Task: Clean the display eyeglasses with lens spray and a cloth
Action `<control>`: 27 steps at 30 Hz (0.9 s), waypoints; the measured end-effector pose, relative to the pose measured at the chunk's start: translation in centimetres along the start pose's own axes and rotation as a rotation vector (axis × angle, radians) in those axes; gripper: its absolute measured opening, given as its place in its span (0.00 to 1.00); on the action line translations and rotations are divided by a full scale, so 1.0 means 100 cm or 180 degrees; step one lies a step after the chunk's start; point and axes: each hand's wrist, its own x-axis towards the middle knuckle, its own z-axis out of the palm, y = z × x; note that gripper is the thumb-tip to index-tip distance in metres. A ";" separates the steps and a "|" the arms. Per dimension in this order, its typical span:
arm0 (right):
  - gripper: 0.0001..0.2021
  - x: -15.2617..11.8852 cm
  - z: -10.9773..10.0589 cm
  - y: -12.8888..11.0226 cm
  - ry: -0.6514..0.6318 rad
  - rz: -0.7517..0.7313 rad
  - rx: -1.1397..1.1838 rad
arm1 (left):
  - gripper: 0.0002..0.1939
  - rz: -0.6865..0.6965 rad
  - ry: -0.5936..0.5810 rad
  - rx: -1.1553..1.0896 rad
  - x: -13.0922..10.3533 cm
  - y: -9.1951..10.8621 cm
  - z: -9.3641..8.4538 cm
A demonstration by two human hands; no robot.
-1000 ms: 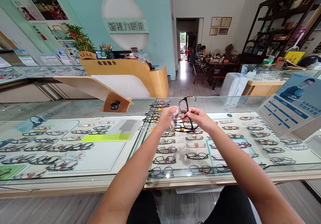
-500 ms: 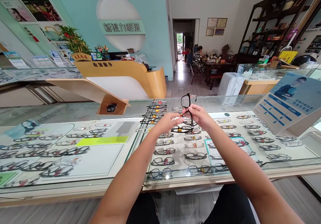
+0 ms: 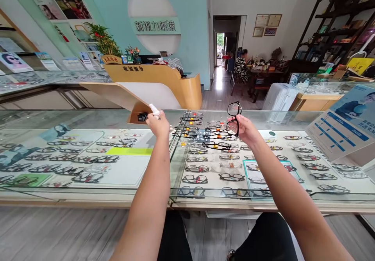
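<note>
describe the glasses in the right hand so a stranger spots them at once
Find the glass display counter running across the picture. Just right of centre, the right hand holds black-framed glasses. Unlike the frames lying below, this pair is held on end, one lens above the other.

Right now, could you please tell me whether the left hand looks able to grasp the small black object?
Probably not: the left hand looks close to the small black object, but its grip is taken by a white bottle.

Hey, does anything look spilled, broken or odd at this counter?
Nothing looks spilled or broken. The black-framed eyeglasses are turned on end, but simply because the right hand holds them that way.
</note>
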 end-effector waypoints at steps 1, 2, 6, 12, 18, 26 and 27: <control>0.21 0.000 -0.001 0.000 0.0003 -0.0001 -0.0013 | 0.14 -0.0101 0.0057 0.0051 0.001 -0.005 -0.001; 0.21 0.000 -0.001 0.000 0.0001 0.0001 -0.0021 | 0.14 -0.0175 0.0074 0.0079 0.002 -0.008 -0.002; 0.20 -0.001 -0.001 -0.001 -0.0014 0.0006 0.0007 | 0.14 -0.0275 -0.0097 0.0261 0.002 -0.017 0.001; 0.19 -0.002 -0.001 -0.002 0.0002 -0.0015 -0.0054 | 0.16 -0.0471 -0.0460 0.0455 0.002 -0.025 0.006; 0.23 -0.003 0.003 -0.003 -0.0051 -0.0001 -0.0056 | 0.19 -0.0635 -0.0591 0.0525 0.002 -0.026 0.006; 0.22 -0.002 0.001 -0.002 -0.0031 0.0009 -0.0195 | 0.32 -0.0713 -0.0107 0.0487 -0.005 -0.009 -0.006; 0.22 -0.002 0.000 -0.002 -0.0043 0.0004 -0.0198 | 0.32 -0.0587 0.0178 0.0377 -0.006 -0.004 -0.010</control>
